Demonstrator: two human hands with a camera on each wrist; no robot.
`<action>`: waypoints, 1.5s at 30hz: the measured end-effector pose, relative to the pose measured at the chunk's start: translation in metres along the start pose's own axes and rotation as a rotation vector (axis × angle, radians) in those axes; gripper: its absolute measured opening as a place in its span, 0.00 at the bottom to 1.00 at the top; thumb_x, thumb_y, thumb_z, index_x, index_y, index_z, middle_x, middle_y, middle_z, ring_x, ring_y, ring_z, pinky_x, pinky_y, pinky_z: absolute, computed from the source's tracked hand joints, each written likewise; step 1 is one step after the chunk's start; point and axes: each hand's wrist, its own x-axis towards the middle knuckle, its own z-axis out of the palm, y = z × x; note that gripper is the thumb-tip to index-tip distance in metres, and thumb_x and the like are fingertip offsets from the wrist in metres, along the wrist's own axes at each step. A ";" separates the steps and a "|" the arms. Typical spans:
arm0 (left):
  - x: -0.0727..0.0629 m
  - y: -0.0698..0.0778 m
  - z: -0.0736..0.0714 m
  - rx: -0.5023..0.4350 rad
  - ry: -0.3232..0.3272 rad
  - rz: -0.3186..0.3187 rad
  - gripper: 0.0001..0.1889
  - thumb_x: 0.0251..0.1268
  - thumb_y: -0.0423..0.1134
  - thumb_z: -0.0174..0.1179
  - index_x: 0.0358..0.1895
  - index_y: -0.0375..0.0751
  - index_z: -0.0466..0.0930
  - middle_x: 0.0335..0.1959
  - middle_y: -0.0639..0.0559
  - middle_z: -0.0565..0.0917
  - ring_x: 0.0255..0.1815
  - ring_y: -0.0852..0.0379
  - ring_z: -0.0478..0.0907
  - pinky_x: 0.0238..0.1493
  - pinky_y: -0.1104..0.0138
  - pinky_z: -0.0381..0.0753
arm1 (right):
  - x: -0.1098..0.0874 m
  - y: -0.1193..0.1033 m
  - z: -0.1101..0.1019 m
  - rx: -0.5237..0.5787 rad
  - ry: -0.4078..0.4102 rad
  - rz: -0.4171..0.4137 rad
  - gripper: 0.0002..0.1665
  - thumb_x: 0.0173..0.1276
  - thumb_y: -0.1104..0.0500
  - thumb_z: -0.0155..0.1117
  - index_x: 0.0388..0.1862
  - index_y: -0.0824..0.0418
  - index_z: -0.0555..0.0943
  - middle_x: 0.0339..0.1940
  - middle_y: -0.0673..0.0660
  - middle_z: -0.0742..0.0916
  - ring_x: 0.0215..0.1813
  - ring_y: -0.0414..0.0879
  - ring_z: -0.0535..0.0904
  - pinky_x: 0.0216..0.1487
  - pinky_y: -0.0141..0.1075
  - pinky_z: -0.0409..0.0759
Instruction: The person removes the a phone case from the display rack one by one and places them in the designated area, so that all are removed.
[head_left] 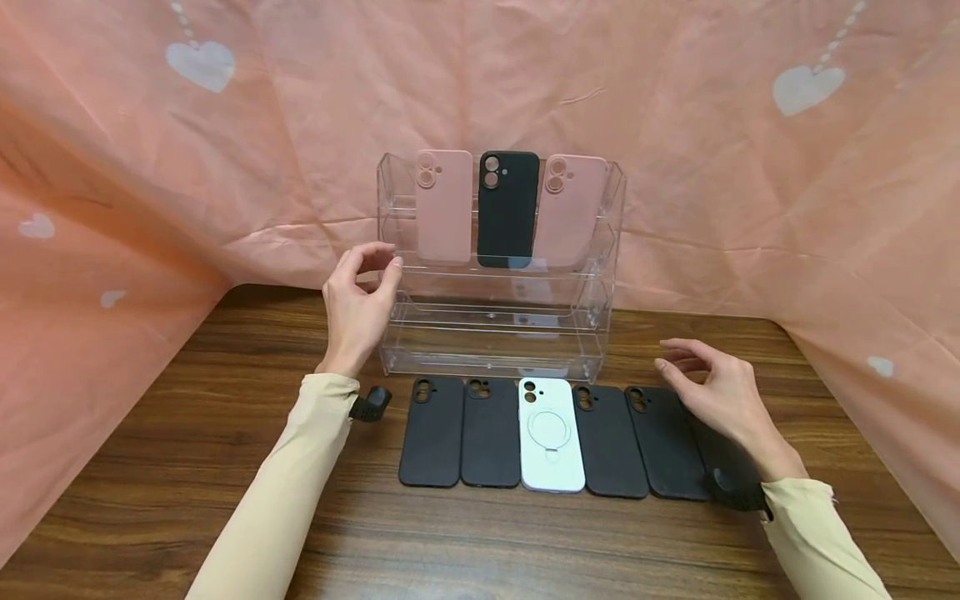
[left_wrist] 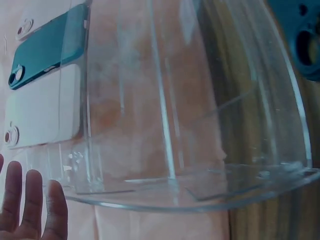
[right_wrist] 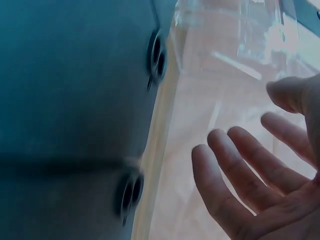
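A clear acrylic stepped stand (head_left: 487, 365) rises at the back of the table. In its top tier lean a pink phone case (head_left: 445, 212), a dark phone case (head_left: 507, 217) and a second pink phone case (head_left: 573, 212). My left hand (head_left: 358, 300) is at the stand's left side, fingers loosely bent, nothing held; whether it touches the stand I cannot tell. In the left wrist view, its fingertips (left_wrist: 33, 200) appear beside a pale case. Over the right end of a row of cases, my right hand (head_left: 723, 392) hovers with relaxed fingers and holds nothing, partly hiding the rightmost black case (head_left: 720, 450).
In front of the stand lies a row of several black phone cases (head_left: 431, 437) with one white phone case (head_left: 551, 437), marked with a ring, among them. Pink fabric (head_left: 690, 208) with white hearts encloses the wooden table (head_left: 450, 550) at the back and sides.
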 end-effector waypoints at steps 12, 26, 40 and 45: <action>0.030 0.016 0.013 0.031 -0.077 0.024 0.14 0.69 0.39 0.65 0.55 0.42 0.83 0.49 0.44 0.87 0.49 0.55 0.85 0.41 0.70 0.83 | 0.024 -0.036 0.035 0.065 0.119 0.031 0.18 0.71 0.50 0.68 0.56 0.56 0.86 0.43 0.58 0.92 0.39 0.21 0.78 0.38 0.16 0.76; 0.054 0.032 0.023 0.077 -0.100 -0.045 0.19 0.66 0.40 0.66 0.59 0.42 0.81 0.52 0.44 0.87 0.53 0.49 0.85 0.60 0.58 0.82 | 0.038 -0.051 0.066 0.121 0.252 0.058 0.16 0.68 0.54 0.71 0.51 0.61 0.87 0.37 0.59 0.92 0.33 0.22 0.77 0.35 0.14 0.75; 0.071 0.037 0.035 0.135 -0.138 -0.179 0.22 0.66 0.44 0.65 0.62 0.43 0.77 0.56 0.44 0.85 0.53 0.50 0.86 0.56 0.64 0.85 | 0.040 -0.054 0.071 0.113 0.285 0.059 0.14 0.66 0.62 0.70 0.50 0.64 0.86 0.36 0.63 0.91 0.37 0.58 0.89 0.34 0.12 0.69; 0.073 0.038 0.039 0.176 -0.132 -0.193 0.24 0.66 0.46 0.65 0.62 0.42 0.76 0.54 0.43 0.85 0.56 0.49 0.82 0.58 0.60 0.81 | 0.039 -0.054 0.071 0.100 0.275 0.069 0.15 0.67 0.61 0.70 0.50 0.65 0.85 0.37 0.62 0.91 0.38 0.56 0.89 0.36 0.12 0.69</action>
